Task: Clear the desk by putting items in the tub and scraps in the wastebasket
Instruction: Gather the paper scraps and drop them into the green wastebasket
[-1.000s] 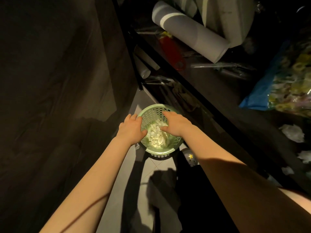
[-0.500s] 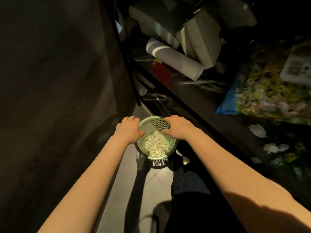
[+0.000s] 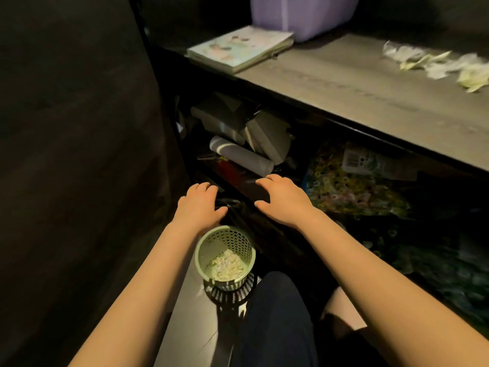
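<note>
Purple tub [image 3: 301, 14] cut off above; shelf clutter [image 3: 238, 139] murky.

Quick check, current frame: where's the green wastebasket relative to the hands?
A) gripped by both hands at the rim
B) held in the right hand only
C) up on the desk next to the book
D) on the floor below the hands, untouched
D: the green wastebasket stands on the floor with paper scraps inside, while the left hand and right hand hover open above it, touching nothing.
</note>
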Available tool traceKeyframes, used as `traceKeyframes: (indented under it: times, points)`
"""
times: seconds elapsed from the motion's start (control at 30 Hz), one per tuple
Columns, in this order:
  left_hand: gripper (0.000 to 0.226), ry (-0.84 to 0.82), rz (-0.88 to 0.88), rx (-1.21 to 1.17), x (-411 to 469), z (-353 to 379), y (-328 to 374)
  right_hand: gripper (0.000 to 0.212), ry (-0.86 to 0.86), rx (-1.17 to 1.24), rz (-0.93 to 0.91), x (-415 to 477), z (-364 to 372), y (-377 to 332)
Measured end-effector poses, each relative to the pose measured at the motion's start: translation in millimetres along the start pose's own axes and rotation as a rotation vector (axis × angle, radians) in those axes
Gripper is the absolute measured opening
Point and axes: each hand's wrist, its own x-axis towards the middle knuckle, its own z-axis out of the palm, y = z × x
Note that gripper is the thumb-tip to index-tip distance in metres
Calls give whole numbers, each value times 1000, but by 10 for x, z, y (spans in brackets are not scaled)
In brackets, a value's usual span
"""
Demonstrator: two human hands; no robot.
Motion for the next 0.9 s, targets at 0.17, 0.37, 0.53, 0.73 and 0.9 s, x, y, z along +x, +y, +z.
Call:
traceKeyframes:
  times: [0.17, 0.37, 0.53, 0.73, 0.9]
  points:
    - [65, 109, 75, 34, -222, -507, 309, 54, 92, -18, -21, -294, -543, -11]
    - [58, 286, 160, 65, -410, -1150, 610, 44, 325, 55, -128, -684, -1259, -49]
    - [53, 471, 303, 39, -458, -1587, 1055, 33, 475, 126, -90, -833, -1722, 157]
    - [53, 477, 418, 45, -205, -1829, 1695, 36, 511, 62, 85, -912, -2155, 742]
    - [52, 369, 488, 53, 120, -1798, 2306, 40, 533, -4, 240, -945, -2366, 1310]
